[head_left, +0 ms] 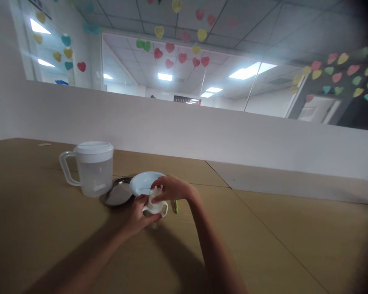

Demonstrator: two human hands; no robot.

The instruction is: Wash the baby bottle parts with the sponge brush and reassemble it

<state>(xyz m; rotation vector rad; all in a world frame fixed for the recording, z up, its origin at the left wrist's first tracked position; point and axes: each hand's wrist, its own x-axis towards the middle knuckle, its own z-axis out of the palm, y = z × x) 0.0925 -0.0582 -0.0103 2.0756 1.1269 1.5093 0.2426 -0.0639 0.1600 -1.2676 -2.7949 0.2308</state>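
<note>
Our left hand (141, 215) and right hand (173, 189) pinch a two-handled cup (155, 207), partly hiding the bowl (142, 180); metal tray (118, 196) and pitcher (95, 173) share the desk (279, 245) by a wall (171, 128).

A small white cup (155, 208) is being held roughly upright above the tabletop (135, 261). Two looped white handles (165, 209) are sticking out from its opposite sides, one curving out to the left and the other to the right. A pale, see-through upper part (155, 192) is rising from the white body, with its surface being partly covered. Something clear is showing faintly underneath; whether it is touching the tabletop is staying too blurred to tell.
</note>
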